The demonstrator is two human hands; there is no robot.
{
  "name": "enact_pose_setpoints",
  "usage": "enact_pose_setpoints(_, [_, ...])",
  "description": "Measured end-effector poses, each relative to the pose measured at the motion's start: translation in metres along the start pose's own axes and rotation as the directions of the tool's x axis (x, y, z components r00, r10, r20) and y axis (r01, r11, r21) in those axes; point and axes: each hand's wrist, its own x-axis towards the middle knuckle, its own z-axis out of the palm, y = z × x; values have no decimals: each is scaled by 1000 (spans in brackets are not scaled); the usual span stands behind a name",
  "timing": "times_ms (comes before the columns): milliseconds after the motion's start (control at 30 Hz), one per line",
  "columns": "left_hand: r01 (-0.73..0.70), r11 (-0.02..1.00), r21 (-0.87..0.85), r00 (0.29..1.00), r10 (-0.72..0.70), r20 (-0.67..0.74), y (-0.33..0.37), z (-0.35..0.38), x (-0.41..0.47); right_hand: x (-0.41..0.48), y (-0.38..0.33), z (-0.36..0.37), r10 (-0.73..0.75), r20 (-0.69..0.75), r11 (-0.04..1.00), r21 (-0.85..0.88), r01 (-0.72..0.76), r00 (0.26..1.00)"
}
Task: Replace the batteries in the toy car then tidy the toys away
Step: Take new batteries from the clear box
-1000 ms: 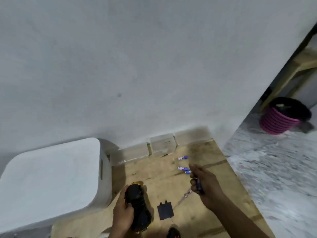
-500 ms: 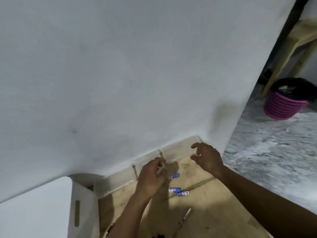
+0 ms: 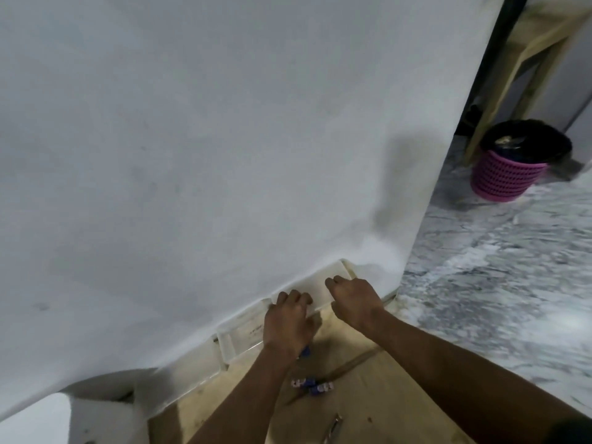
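Both my hands reach to the far edge of the wooden table (image 3: 368, 395), at the wall. My left hand (image 3: 288, 318) curls its fingers over the left end of a clear plastic container (image 3: 315, 288). My right hand (image 3: 352, 298) curls over its right end. The fingertips are hidden behind the knuckles. Two blue and white batteries (image 3: 312, 385) lie on the table below my left wrist, and a third battery (image 3: 305, 351) peeks out beside that wrist. A screwdriver (image 3: 333, 429) lies nearer to me. The toy car is out of view.
A second clear container (image 3: 237, 339) and a third sit to the left along the white wall. A white bin (image 3: 64, 421) stands at the lower left. To the right is a marbled floor with a pink basket (image 3: 509, 179) and a wooden frame.
My left hand let go of the black toy car and my right hand left the table's middle. Both reached forward to the clear container at the wall. My view rose, losing the car.
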Motion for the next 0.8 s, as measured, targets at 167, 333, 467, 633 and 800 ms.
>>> enact_pose_setpoints(167, [20, 999, 40, 1000, -21, 20, 10, 1, 3, 0, -1, 2, -41, -32, 999, -2, 41, 999])
enact_pose_setpoints(333, [69, 995, -70, 998, -69, 0, 14, 2, 0, -1, 1, 5, -86, -141, 994, -80, 75, 986])
enact_pose_setpoints(467, [68, 990, -124, 996, -74, -44, 7, 2, 3, -1, 0, 3, -107, -190, 984, -161, 76, 976])
enact_pose_setpoints(633, [36, 988, -151, 998, -42, -40, -2, -15, 8, -2, 10, -2, -52, -32, 999, -1, 52, 998])
enact_pose_setpoints(800, [90, 958, -271, 995, -101, -27, -12, -29, 14, -20, 25, -17, 230, -124, 839, 529, -132, 965])
